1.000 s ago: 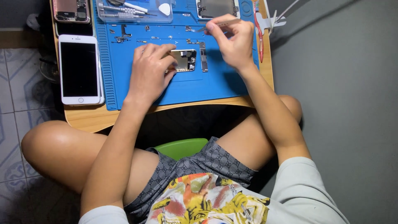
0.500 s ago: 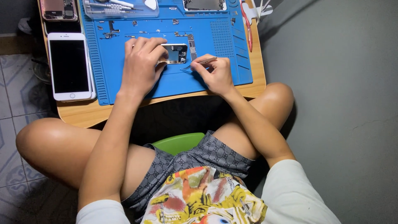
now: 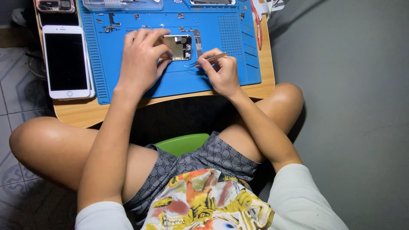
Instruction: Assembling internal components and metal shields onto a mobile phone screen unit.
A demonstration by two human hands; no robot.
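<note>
Phones number two complete ones at the far left: a white smartphone (image 3: pixel 67 61) lying face up on the wooden table (image 3: pixel 81 113), and a second handset (image 3: pixel 54 5) cut off at the top edge. Beside them spreads one blue repair mat (image 3: pixel 238 64), scattered with small screws and parts. On it the left hand (image 3: pixel 142 59) lies palm down with fingers spread, pinning one opened phone chassis (image 3: pixel 177 47). Next, the right hand (image 3: pixel 221 72) pinches one pair of tweezers (image 3: pixel 208 58), fingers clamped together, tips touching the chassis's lower right edge. Half a second ago the right hand sat slightly farther right; a second ago it was up at the mat's top edge. One red-handled tool (image 3: pixel 257 25) lies rightmost.
</note>
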